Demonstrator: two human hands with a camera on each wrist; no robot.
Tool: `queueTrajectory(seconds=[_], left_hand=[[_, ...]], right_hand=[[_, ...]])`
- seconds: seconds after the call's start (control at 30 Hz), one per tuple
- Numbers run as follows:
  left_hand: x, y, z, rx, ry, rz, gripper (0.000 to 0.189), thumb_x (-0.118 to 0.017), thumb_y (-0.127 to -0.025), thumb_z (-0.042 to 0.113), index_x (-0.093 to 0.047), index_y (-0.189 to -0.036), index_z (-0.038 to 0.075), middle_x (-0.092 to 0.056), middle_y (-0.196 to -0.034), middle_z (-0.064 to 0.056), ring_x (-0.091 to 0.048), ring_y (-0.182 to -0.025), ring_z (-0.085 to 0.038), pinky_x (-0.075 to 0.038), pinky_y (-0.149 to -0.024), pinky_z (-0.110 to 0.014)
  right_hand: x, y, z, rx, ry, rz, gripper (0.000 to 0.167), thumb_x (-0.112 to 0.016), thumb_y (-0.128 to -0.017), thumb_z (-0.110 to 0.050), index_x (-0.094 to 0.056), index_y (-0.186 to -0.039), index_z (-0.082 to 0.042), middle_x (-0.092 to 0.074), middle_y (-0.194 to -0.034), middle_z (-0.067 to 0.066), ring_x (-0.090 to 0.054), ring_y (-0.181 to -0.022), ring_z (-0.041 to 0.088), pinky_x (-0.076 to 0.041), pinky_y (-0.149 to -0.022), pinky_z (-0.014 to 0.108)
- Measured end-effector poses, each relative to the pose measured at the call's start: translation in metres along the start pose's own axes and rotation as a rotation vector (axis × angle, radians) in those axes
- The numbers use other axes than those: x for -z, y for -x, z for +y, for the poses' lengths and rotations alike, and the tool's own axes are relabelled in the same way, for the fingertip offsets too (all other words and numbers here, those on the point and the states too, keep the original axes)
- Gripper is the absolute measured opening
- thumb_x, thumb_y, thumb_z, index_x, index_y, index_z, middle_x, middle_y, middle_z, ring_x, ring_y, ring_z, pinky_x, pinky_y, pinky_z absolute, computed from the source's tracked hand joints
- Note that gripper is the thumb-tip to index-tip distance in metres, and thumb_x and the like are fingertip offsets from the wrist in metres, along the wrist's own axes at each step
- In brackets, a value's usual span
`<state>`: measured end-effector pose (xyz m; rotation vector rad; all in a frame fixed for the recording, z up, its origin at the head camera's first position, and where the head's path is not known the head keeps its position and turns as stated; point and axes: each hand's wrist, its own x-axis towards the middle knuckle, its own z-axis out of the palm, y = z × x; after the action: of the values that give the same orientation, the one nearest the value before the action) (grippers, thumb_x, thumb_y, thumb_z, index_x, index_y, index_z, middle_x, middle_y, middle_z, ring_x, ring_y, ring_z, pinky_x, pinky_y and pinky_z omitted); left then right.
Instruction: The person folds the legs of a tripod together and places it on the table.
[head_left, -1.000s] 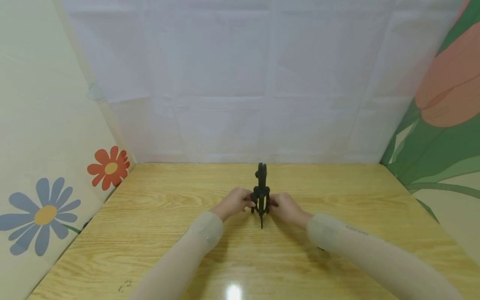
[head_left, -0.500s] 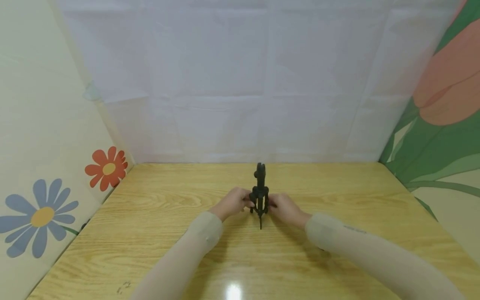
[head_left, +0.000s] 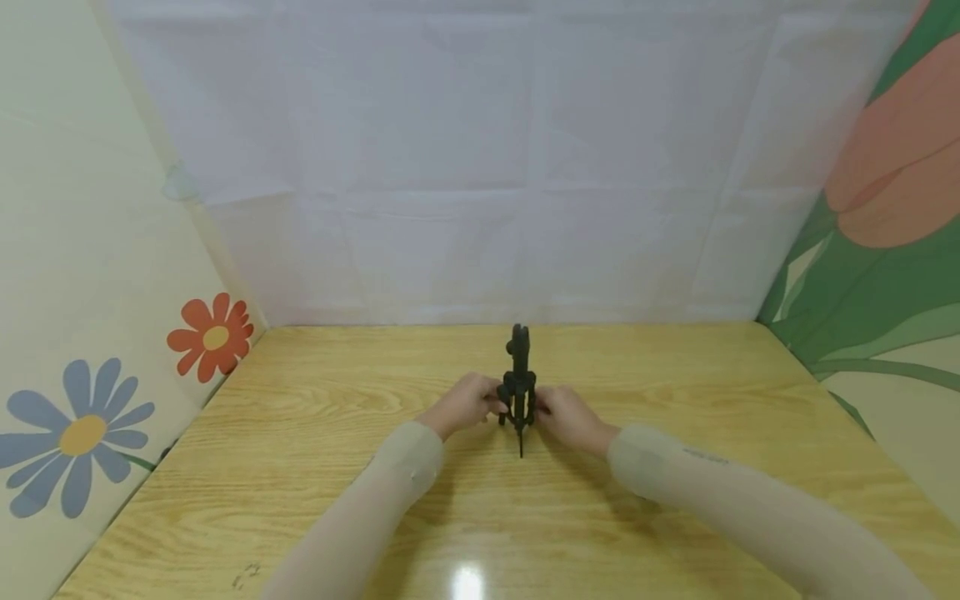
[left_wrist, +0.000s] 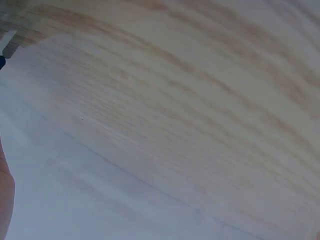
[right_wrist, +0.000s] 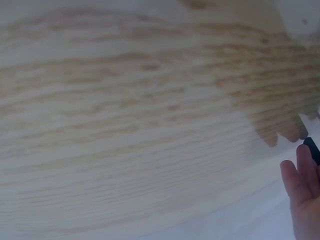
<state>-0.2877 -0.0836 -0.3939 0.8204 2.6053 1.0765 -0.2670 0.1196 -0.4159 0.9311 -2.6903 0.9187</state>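
A small black tripod (head_left: 520,358) stands upright on the wooden table, its narrow top pointing away from me and one thin leg toward me. From the left side, my left hand (head_left: 465,406) grips it at leg height with curled fingers. My right hand (head_left: 573,422) pinches it at the opposite side, at about the same height. Only an edge of the left hand (left_wrist: 5,197) enters the left wrist view. At the right border of the right wrist view, the right hand's fingers (right_wrist: 297,184) meet a dark tripod part (right_wrist: 312,150).
The wood-grain table (head_left: 300,500) reaches back to a white creased cloth (head_left: 435,150). Side panels carry painted flowers, a red one (head_left: 216,337) and a blue one (head_left: 82,435) at the left and a pink tulip (head_left: 900,167) at the right.
Both hands keep their hold on the tripod, with no clear movement against the table. The whole head view has shifted slightly.
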Motion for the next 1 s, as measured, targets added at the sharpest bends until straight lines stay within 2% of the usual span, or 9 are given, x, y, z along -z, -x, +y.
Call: queueTrajectory(seconds=[0.23, 0.4, 0.57, 0.7, 1.0], left_hand=[[-0.0010, -0.0012, -0.0003, -0.008, -0.022, 0.016, 0.010, -0.064, -0.091, -0.001, -0.071, -0.098, -0.002, -0.072, -0.092, -0.013, -0.066, -0.077, -0.019, -0.054, -0.062, -0.027], [-0.0024, -0.0016, -0.0015, -0.008, -0.044, 0.025, 0.007, -0.065, -0.090, -0.001, -0.071, -0.095, -0.002, -0.072, -0.090, -0.013, -0.065, -0.073, -0.018, -0.053, -0.059, -0.027], [-0.0034, -0.0007, -0.0011, -0.008, -0.060, 0.037, 0.007, -0.066, -0.090, -0.001, -0.071, -0.094, -0.002, -0.072, -0.089, -0.014, -0.064, -0.072, -0.019, -0.052, -0.057, -0.026], [-0.0036, 0.0006, 0.0007, -0.019, -0.071, 0.045, 0.010, -0.066, -0.090, 0.000, -0.071, -0.098, -0.003, -0.072, -0.091, -0.014, -0.064, -0.072, -0.019, -0.052, -0.058, -0.026], [-0.0043, 0.0017, -0.0002, -0.051, -0.093, 0.049, 0.010, -0.066, -0.090, 0.001, -0.072, -0.097, -0.002, -0.072, -0.090, -0.013, -0.063, -0.071, -0.019, -0.051, -0.058, -0.026]], right_hand=[[-0.0014, -0.0001, -0.0024, -0.055, -0.031, 0.013, 0.014, -0.061, -0.087, 0.012, -0.068, -0.097, 0.006, -0.071, -0.095, 0.019, -0.068, -0.090, 0.026, -0.056, -0.077, 0.040], [-0.0031, 0.0008, -0.0060, -0.080, -0.043, 0.026, 0.012, -0.061, -0.086, 0.012, -0.068, -0.093, 0.006, -0.071, -0.093, 0.018, -0.066, -0.084, 0.021, -0.056, -0.074, 0.039], [-0.0044, 0.0016, -0.0089, -0.097, -0.071, 0.019, 0.013, -0.059, -0.084, 0.012, -0.068, -0.092, 0.006, -0.068, -0.079, 0.010, -0.054, -0.065, 0.012, -0.050, -0.059, 0.029], [-0.0048, 0.0021, -0.0095, -0.116, -0.116, 0.008, 0.014, -0.060, -0.085, 0.010, -0.068, -0.096, 0.008, -0.061, -0.070, 0.004, -0.047, -0.058, 0.010, -0.042, -0.053, 0.024], [-0.0061, 0.0029, -0.0098, -0.087, -0.116, 0.031, 0.013, -0.063, -0.087, 0.008, -0.068, -0.098, 0.008, -0.070, -0.083, 0.013, -0.053, -0.068, 0.012, -0.050, -0.062, 0.029]])
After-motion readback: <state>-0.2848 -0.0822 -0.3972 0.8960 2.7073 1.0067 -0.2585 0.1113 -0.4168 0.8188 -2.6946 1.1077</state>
